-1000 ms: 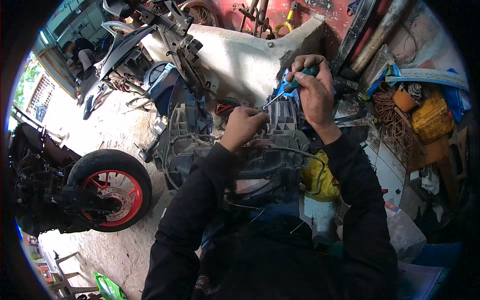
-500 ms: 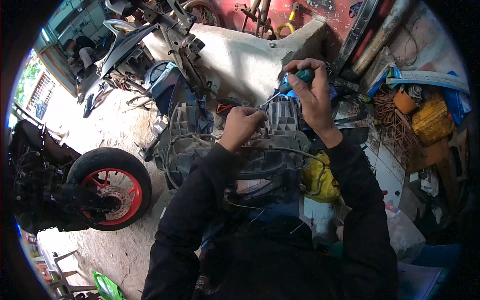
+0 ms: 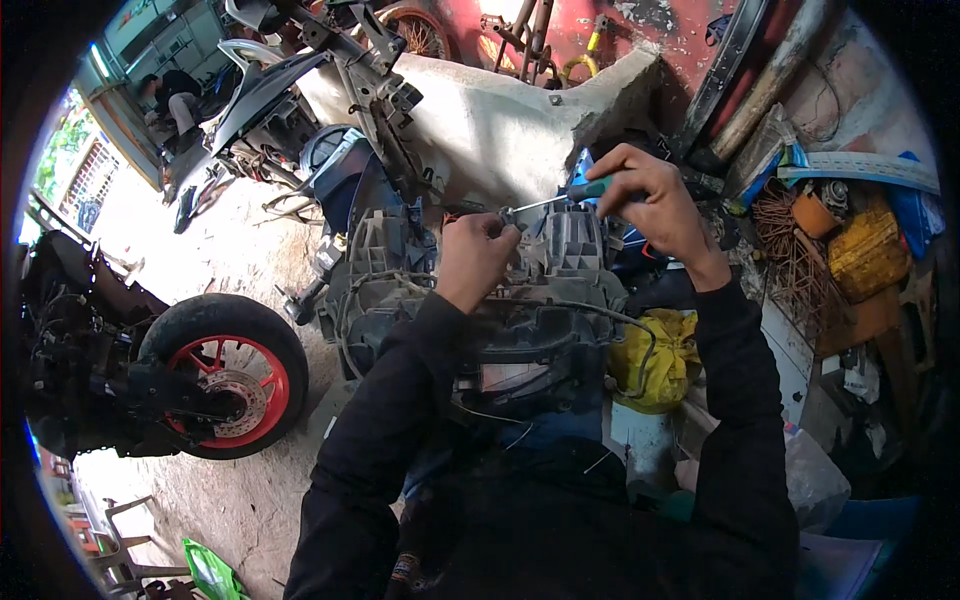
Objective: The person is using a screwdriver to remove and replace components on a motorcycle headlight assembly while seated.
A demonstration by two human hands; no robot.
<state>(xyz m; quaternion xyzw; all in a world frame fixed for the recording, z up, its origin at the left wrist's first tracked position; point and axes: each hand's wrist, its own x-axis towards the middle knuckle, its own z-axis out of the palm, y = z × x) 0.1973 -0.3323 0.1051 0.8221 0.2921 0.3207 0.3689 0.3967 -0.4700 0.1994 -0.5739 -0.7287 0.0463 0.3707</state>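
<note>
My right hand (image 3: 660,210) grips a screwdriver (image 3: 592,188) by its dark green handle. The shaft points left, and its tip meets the fingers of my left hand (image 3: 474,258). Those fingers are pinched together around something small and greyish, too small to name. Both hands are above a dusty black plastic vehicle part (image 3: 520,330) with ribbed blocks and a cable (image 3: 590,307) along it. My left hand hides some of that part's middle.
A motorcycle wheel (image 3: 285,400) with a red rim stands at left. Behind are a concrete ledge (image 3: 480,110) and a bare motorcycle frame (image 3: 370,90). A yellow bag (image 3: 650,365), rusty wire (image 3: 778,225) and scrap crowd the right. Someone (image 3: 180,100) crouches far left.
My right hand has tilted the screwdriver flatter and brought its shaft to my left fingertips. The left hand still pinches, almost in place. The view has shifted slightly.
</note>
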